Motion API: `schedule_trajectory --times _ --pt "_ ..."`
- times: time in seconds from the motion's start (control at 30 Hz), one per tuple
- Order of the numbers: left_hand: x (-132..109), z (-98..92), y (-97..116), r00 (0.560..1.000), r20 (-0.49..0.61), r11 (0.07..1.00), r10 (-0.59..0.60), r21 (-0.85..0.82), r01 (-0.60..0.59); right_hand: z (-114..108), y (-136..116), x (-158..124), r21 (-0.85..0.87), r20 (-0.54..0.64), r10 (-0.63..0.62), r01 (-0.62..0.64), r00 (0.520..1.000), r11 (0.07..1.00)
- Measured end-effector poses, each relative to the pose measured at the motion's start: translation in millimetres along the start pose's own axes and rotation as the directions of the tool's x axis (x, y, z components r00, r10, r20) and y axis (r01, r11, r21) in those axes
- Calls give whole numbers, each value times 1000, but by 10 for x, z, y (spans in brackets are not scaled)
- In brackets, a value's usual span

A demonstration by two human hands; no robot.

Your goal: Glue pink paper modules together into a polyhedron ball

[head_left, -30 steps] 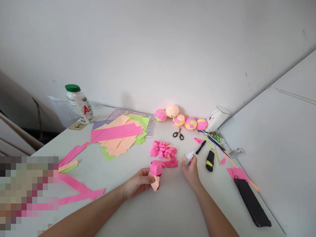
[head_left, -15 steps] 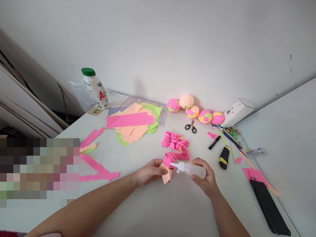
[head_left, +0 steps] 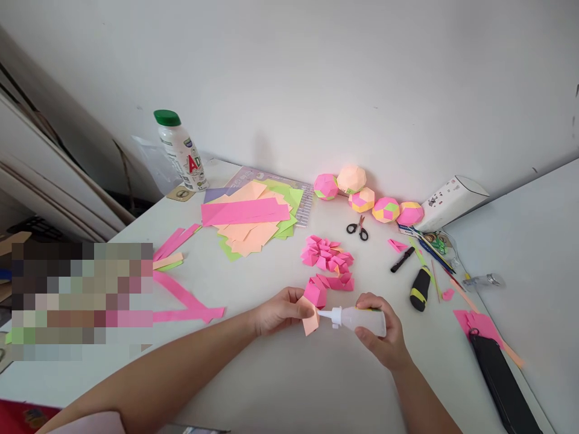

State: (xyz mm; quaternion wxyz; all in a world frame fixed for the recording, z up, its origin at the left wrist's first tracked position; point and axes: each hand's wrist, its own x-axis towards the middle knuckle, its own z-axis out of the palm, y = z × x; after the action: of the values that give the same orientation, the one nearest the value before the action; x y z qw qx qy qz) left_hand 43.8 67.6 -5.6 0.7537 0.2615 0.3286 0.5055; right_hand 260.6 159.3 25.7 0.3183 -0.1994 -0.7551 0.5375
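My left hand (head_left: pixel 279 311) pinches a folded paper piece (head_left: pixel 311 308), pink above and peach below, just over the white table (head_left: pixel 289 374). My right hand (head_left: pixel 384 337) is wrapped round a small clear glue bottle (head_left: pixel 357 319) lying sideways, its white nozzle touching the folded paper piece. Just behind them lie a heap of folded pink paper units (head_left: pixel 326 253) and a short chain of joined pink units (head_left: pixel 333 282).
Sheets of pink, peach and green paper (head_left: pixel 248 220), pink strips (head_left: pixel 181 295), a green-capped bottle (head_left: pixel 181 150), several paper balls (head_left: pixel 362 196), scissors (head_left: pixel 357 229), a marker (head_left: pixel 402 260), a black-yellow cutter (head_left: pixel 420 288), a white box (head_left: pixel 452 199) and a black case (head_left: pixel 502 380).
My right hand picked up the glue bottle from the table and brought its nozzle to the folded piece in my left hand. The view shifted left and down.
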Motion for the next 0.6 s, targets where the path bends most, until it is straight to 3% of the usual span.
schedule_trajectory --times 0.6 --pt "-11 26 15 1000 11 1000 5 12 -6 17 -21 8 -12 63 -143 145 988 989"
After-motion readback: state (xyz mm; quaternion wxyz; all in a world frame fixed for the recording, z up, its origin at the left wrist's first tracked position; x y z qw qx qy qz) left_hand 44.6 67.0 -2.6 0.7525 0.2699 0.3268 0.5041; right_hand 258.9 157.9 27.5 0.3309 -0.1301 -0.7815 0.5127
